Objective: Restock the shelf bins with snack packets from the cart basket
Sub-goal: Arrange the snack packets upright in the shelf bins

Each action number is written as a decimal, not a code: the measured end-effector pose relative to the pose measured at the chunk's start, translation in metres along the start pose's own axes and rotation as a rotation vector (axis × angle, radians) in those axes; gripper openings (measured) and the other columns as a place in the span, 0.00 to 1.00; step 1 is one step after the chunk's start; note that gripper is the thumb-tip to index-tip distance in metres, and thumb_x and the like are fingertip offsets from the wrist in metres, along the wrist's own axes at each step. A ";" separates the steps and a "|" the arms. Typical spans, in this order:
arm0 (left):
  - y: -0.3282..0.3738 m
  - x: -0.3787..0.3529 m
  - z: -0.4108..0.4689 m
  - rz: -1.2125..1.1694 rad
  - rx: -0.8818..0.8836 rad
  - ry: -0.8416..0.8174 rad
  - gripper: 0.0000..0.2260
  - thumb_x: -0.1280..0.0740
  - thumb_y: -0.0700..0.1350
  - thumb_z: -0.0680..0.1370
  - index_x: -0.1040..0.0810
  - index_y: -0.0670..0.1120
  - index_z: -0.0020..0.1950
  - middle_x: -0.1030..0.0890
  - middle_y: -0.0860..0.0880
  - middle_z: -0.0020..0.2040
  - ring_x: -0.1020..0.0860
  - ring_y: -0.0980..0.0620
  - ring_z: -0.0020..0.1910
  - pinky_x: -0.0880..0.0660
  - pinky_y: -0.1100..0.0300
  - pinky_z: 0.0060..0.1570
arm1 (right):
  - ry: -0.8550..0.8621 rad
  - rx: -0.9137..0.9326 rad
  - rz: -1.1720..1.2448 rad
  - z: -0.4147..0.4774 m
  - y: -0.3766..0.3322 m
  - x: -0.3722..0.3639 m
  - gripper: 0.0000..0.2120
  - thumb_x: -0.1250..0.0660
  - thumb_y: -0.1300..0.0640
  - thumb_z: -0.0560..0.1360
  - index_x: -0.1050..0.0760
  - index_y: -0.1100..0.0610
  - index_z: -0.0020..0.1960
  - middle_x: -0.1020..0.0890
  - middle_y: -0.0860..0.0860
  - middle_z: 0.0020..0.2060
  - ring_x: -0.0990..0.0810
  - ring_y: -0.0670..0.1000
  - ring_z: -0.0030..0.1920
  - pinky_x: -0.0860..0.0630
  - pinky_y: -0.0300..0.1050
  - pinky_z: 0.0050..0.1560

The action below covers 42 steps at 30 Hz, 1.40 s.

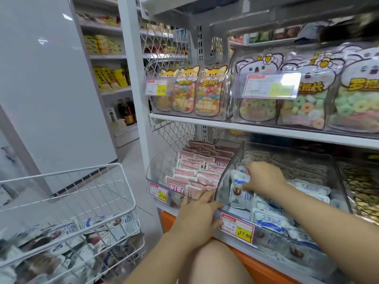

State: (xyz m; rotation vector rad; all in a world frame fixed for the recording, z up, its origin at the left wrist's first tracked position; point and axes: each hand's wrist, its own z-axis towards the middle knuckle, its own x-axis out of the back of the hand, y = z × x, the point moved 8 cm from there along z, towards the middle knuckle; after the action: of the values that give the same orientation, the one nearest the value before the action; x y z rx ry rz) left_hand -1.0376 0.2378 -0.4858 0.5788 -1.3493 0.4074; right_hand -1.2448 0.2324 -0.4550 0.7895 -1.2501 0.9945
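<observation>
A clear plastic shelf bin [227, 173] on the lower shelf holds several white-and-blue snack packets [270, 221]. My right hand [264, 177] is inside this bin and grips a white-and-blue packet [239, 179] at its top, standing it upright against the bin's left wall. My left hand [200, 210] rests with fingers flat on the bin's front left rim. At the lower left, a white wire cart basket [86, 193] holds several more of the same packets [61, 232].
Left of the clear bin, a wire bin holds pink packets [194, 173]. A bin of gold-wrapped sweets [363, 193] stands at the right. Candy bags [207, 93] fill the shelf above. Price tags [236, 227] hang on the bin fronts. My knee [213, 263] is below the shelf.
</observation>
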 end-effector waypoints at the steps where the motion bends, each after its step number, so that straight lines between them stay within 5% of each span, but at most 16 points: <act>1: 0.000 0.000 -0.001 -0.006 0.001 0.001 0.21 0.36 0.55 0.79 0.31 0.58 0.72 0.43 0.55 0.79 0.51 0.55 0.79 0.55 0.41 0.77 | -0.039 -0.010 -0.062 -0.001 0.000 -0.005 0.19 0.24 0.41 0.67 0.30 0.51 0.40 0.24 0.46 0.36 0.23 0.50 0.38 0.31 0.43 0.33; 16: 0.002 -0.002 -0.001 -0.022 0.004 -0.039 0.22 0.35 0.54 0.80 0.32 0.57 0.73 0.46 0.53 0.80 0.53 0.54 0.80 0.55 0.40 0.76 | -0.007 0.013 -0.073 0.001 -0.003 -0.001 0.19 0.25 0.38 0.67 0.30 0.49 0.41 0.22 0.45 0.36 0.23 0.48 0.37 0.33 0.43 0.33; 19: 0.001 0.005 -0.002 -0.026 0.013 -0.025 0.21 0.35 0.53 0.79 0.31 0.57 0.73 0.44 0.54 0.80 0.48 0.54 0.79 0.55 0.41 0.76 | 0.068 0.050 -0.022 -0.010 -0.008 0.024 0.18 0.28 0.37 0.68 0.32 0.46 0.41 0.21 0.44 0.39 0.22 0.50 0.41 0.32 0.44 0.37; 23: -0.009 0.024 -0.013 -0.057 0.039 0.033 0.19 0.36 0.52 0.79 0.30 0.59 0.71 0.39 0.57 0.77 0.39 0.53 0.76 0.48 0.45 0.75 | 0.158 0.216 0.043 -0.039 -0.051 0.060 0.12 0.31 0.39 0.73 0.24 0.45 0.51 0.18 0.43 0.46 0.20 0.50 0.51 0.28 0.47 0.54; 28: -0.046 0.082 -0.065 -0.040 0.064 0.208 0.17 0.37 0.50 0.80 0.27 0.57 0.69 0.25 0.57 0.67 0.26 0.54 0.64 0.33 0.56 0.65 | 0.126 0.449 0.201 -0.073 -0.140 0.092 0.09 0.32 0.41 0.75 0.22 0.43 0.52 0.22 0.37 0.41 0.21 0.43 0.48 0.29 0.41 0.42; 35: -0.170 0.149 -0.195 0.019 0.456 0.397 0.12 0.35 0.52 0.80 0.24 0.59 0.63 0.20 0.62 0.59 0.20 0.58 0.53 0.23 0.58 0.51 | -0.071 0.788 0.475 -0.095 -0.298 0.077 0.09 0.31 0.47 0.76 0.20 0.48 0.54 0.16 0.45 0.48 0.19 0.46 0.48 0.22 0.48 0.51; 38: -0.211 0.157 -0.245 0.057 0.630 0.320 0.12 0.36 0.53 0.80 0.25 0.59 0.64 0.19 0.62 0.57 0.20 0.58 0.52 0.26 0.59 0.50 | -0.219 0.868 0.427 -0.101 -0.346 0.041 0.12 0.34 0.46 0.79 0.20 0.50 0.58 0.16 0.46 0.51 0.20 0.46 0.49 0.25 0.45 0.51; 42: -0.236 0.145 -0.281 0.112 0.757 0.189 0.15 0.42 0.61 0.81 0.26 0.60 0.65 0.18 0.62 0.55 0.21 0.57 0.56 0.26 0.58 0.49 | -0.253 0.874 0.304 -0.096 -0.366 0.019 0.12 0.37 0.47 0.80 0.18 0.53 0.50 0.15 0.51 0.44 0.19 0.51 0.45 0.25 0.48 0.45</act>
State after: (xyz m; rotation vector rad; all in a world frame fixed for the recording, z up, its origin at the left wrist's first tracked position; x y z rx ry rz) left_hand -0.6506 0.2121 -0.4118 1.0556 -1.0221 1.0575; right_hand -0.8699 0.1819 -0.4381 1.4542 -1.1467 1.7788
